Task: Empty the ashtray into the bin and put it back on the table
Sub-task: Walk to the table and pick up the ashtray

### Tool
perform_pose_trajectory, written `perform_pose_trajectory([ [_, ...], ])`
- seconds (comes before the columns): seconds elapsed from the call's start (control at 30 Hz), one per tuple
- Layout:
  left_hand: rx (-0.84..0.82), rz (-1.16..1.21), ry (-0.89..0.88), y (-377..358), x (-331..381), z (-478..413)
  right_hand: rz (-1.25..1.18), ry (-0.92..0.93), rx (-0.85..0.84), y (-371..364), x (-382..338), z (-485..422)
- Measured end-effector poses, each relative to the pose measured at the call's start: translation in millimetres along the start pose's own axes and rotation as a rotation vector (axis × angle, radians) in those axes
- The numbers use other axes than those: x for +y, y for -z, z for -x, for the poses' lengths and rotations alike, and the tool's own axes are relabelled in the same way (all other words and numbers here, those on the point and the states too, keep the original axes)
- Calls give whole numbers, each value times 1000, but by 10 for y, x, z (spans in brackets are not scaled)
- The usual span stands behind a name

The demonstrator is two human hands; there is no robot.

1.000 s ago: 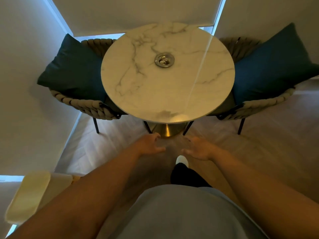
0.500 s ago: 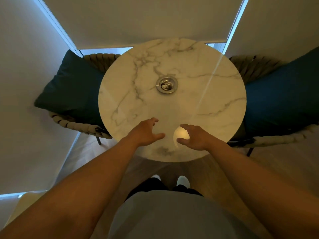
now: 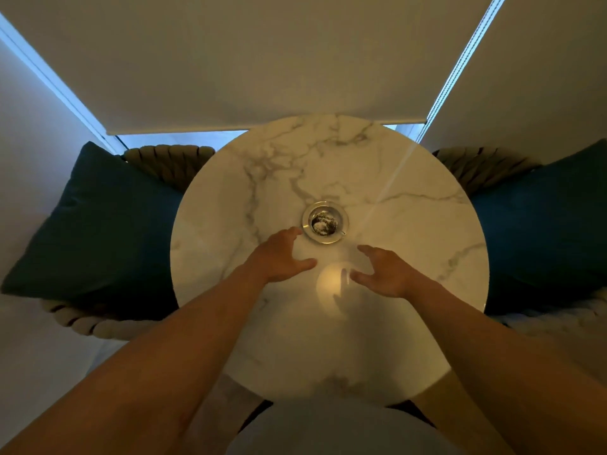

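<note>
A small round metal ashtray (image 3: 325, 222) with grey ash in its bowl sits near the middle of a round white marble table (image 3: 410, 231). My left hand (image 3: 281, 257) hovers over the table just left of and below the ashtray, fingers spread, fingertips close to its rim but apart from it. My right hand (image 3: 382, 272) is over the table below and right of the ashtray, fingers apart and empty. No bin is in view.
Two woven chairs flank the table, each with a dark teal cushion: left cushion (image 3: 95, 231), right cushion (image 3: 545, 231). Lowered blinds (image 3: 262, 60) cover the windows behind. A bright light spot (image 3: 331, 284) lies on the tabletop between my hands.
I have stepped up to the table; both hands moved from below its edge forward over the top toward the ashtray. The ashtray has not moved.
</note>
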State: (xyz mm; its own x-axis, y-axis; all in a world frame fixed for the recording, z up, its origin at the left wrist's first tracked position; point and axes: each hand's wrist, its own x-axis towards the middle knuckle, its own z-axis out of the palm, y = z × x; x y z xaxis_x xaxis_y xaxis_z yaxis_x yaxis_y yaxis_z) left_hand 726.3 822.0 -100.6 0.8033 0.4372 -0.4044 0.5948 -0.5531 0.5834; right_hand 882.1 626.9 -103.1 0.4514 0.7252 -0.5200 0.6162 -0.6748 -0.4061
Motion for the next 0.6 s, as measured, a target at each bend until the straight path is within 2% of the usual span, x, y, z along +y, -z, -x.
perform_pose_trajectory([
  [0.23,-27,0,15,191,-151,-611,-29,-41,0,279,-11,-560],
  [0.4,-40,-9,72,137,-146,-888,-28,12,-3,366,91,-956],
  [0.6,-19,-25,-41,-16,-166,-1111,11,129,32,302,257,-1260],
])
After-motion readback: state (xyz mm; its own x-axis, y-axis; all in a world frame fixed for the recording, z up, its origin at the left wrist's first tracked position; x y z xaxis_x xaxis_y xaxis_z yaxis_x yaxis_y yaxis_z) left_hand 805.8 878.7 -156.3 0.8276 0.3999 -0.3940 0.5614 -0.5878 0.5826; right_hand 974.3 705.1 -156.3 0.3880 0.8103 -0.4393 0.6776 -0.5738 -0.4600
